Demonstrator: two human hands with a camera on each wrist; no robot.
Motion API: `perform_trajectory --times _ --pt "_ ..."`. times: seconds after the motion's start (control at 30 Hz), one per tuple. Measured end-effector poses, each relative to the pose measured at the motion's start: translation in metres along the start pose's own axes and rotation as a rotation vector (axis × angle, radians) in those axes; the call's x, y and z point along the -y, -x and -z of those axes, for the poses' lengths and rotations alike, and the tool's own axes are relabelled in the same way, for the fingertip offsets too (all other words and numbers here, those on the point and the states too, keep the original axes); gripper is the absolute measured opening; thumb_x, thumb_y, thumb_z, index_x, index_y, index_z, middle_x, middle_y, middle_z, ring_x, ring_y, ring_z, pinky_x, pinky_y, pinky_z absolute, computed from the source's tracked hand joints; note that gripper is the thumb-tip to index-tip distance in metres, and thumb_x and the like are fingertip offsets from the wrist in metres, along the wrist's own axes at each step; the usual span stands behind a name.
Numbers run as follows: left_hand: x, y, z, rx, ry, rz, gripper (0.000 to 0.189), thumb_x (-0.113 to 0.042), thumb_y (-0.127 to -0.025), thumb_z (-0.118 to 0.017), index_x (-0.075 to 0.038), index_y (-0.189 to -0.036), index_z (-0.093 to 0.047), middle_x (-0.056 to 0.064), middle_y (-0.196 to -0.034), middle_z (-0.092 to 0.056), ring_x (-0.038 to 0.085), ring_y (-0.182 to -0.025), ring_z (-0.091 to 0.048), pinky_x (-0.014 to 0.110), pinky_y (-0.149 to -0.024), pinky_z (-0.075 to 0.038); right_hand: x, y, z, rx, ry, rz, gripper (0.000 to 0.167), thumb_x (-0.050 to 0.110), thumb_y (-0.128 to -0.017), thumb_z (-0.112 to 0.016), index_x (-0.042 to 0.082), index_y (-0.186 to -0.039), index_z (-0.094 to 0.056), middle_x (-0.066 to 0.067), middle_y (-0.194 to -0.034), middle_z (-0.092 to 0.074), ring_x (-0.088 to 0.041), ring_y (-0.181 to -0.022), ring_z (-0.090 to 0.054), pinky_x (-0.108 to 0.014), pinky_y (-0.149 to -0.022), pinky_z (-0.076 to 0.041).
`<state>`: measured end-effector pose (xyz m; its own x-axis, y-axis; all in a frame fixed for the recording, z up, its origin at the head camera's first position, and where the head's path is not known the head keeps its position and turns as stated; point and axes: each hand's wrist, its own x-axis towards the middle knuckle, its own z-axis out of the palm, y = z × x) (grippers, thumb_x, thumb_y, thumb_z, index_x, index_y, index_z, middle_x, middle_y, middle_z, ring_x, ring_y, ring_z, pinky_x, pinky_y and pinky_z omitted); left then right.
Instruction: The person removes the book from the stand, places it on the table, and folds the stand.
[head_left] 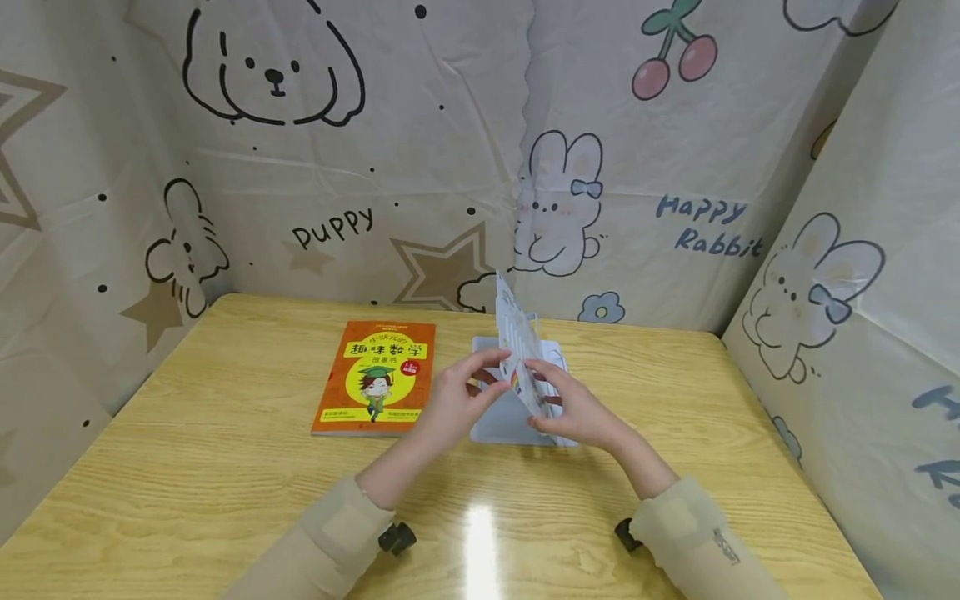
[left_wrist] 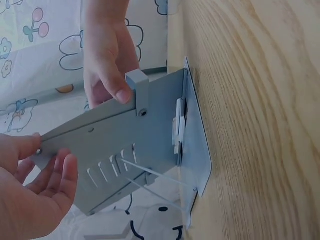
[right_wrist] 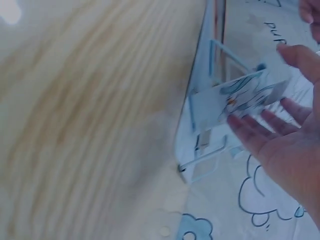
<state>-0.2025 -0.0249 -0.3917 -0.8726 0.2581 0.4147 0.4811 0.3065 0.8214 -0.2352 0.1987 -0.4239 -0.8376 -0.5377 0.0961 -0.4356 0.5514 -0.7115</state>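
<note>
A pale metal book stand (head_left: 517,333) stands on the table, its printed, slotted panel tilted up from a flat base plate (head_left: 498,425). My left hand (head_left: 465,387) pinches the panel's edge between thumb and fingers. On the other side my right hand (head_left: 577,408) holds the panel. In the left wrist view, my right thumb (left_wrist: 117,90) lies beside a small bent clip (left_wrist: 142,92) on the panel's edge. Thin wire legs (left_wrist: 160,175) run from the slots to the base. My right fingers (right_wrist: 250,135) reach along the printed panel (right_wrist: 240,95) in the right wrist view.
An orange book (head_left: 375,379) with a cartoon figure on its cover lies flat, left of the stand. The wooden table (head_left: 225,467) meets printed cloth curtains (head_left: 420,167) at its back and sides.
</note>
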Motion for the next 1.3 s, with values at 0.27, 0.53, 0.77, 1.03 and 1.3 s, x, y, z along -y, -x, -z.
perform_trajectory --times 0.27,0.53,0.77,1.03,1.3 --pt "0.008 -0.002 0.007 0.025 0.087 0.038 0.051 -0.008 -0.088 -0.065 -0.016 -0.135 -0.048 0.007 -0.115 -0.066 0.017 -0.089 -0.063 0.024 -0.072 -0.055 0.021 0.002 0.001 -0.051 -0.021 -0.008 0.085 0.016 -0.082 -0.073 0.018 -0.150 -0.023 -0.013 -0.148 -0.033 -0.033 -0.131 -0.040 -0.048 -0.098 -0.045" --pt "0.026 -0.002 0.015 0.011 0.191 0.176 0.052 -0.007 -0.087 -0.065 -0.019 -0.135 -0.049 0.010 -0.119 -0.063 0.023 -0.095 -0.062 0.030 -0.076 -0.056 0.043 -0.001 0.004 -0.097 -0.048 0.048 0.083 0.017 -0.083 -0.072 0.026 -0.149 -0.023 -0.009 -0.149 -0.033 -0.032 -0.130 -0.042 -0.047 -0.092 -0.049" --pt "0.040 -0.004 0.019 0.012 0.173 0.259 0.052 -0.009 -0.088 -0.065 -0.018 -0.136 -0.047 0.006 -0.121 -0.062 0.022 -0.099 -0.062 0.032 -0.084 -0.054 0.063 -0.008 0.007 -0.113 0.013 0.058 0.080 0.018 -0.084 -0.071 0.029 -0.149 -0.026 -0.005 -0.149 -0.034 -0.030 -0.130 -0.043 -0.044 -0.089 -0.052" --pt "0.060 -0.010 0.022 0.055 0.168 0.350 0.054 -0.013 -0.088 -0.067 -0.014 -0.138 -0.045 0.012 -0.127 -0.058 0.025 -0.105 -0.060 0.034 -0.087 -0.053 0.073 -0.017 0.009 -0.106 0.111 0.121 0.070 0.022 -0.086 -0.069 0.025 -0.146 -0.033 -0.001 -0.149 -0.034 -0.026 -0.129 -0.042 -0.036 -0.081 -0.056" --pt "0.065 -0.018 0.021 0.106 0.192 0.433 0.056 -0.011 -0.089 -0.066 -0.011 -0.140 -0.042 0.014 -0.130 -0.054 0.026 -0.108 -0.058 0.036 -0.090 -0.052 0.076 -0.022 0.011 -0.094 0.128 0.131 0.056 0.019 -0.087 -0.067 0.023 -0.138 -0.045 -0.002 -0.141 -0.041 -0.025 -0.120 -0.048 -0.031 -0.075 -0.057"
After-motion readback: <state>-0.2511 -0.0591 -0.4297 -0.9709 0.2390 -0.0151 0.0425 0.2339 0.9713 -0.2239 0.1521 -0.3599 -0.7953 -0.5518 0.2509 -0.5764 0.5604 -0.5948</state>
